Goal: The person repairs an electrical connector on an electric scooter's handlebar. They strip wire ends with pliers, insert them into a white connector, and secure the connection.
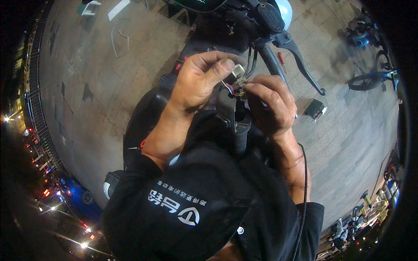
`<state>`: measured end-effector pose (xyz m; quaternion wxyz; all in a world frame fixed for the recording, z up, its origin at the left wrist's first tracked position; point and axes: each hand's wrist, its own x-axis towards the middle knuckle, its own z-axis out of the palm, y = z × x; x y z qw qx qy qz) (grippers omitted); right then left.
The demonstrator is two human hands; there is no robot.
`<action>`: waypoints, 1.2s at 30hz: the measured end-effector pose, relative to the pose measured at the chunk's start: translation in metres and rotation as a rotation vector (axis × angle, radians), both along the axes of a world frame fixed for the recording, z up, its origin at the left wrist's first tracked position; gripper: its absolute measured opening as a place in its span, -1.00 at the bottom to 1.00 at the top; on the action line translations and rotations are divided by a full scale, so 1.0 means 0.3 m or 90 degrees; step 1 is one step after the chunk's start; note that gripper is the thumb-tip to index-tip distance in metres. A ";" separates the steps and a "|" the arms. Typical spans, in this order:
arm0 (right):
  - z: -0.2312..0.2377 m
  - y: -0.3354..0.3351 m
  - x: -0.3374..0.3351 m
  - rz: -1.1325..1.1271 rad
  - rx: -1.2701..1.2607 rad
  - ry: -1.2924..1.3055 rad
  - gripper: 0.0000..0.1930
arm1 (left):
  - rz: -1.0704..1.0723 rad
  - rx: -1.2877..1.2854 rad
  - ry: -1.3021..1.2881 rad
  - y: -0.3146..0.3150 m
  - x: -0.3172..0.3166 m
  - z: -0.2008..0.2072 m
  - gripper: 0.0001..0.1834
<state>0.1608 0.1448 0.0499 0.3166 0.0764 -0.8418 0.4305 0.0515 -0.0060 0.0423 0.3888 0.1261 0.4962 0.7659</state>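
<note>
My left hand (196, 82) is closed, its thumb and fingers pinching a white plastic wire connector (237, 71) from the left. Thin multicoloured wires (229, 88) hang just below that connector. My right hand (274, 104) is closed too. Its thumb and fingertips grip a small translucent connector (242, 81) with wires, close beside the white one; whether the two touch is hard to tell. Both hands are over the front of a dark scooter, by its handlebar (271, 63). The right hand's fingers partly hide the wiring under them.
A black brake lever (305, 67) sticks out right of my hands. On the paving lie a red screwdriver (281, 58) and a black box (315, 109). A bicycle (368, 80) is farther right. A black cable (305, 182) runs along my right arm. A blue car (78, 193) is lower left.
</note>
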 end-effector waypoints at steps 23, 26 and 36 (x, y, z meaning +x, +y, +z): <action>0.007 -0.004 -0.025 0.015 0.002 0.003 -0.77 | -0.033 -0.061 0.066 -0.020 -0.011 0.031 -0.71; 0.010 -0.010 -0.026 0.013 0.006 -0.001 -0.78 | -0.023 -0.084 0.097 -0.023 -0.010 0.043 -0.73; 0.012 -0.013 -0.002 -0.001 -0.007 0.006 -0.72 | -0.043 -0.085 0.085 -0.023 -0.002 0.053 -0.75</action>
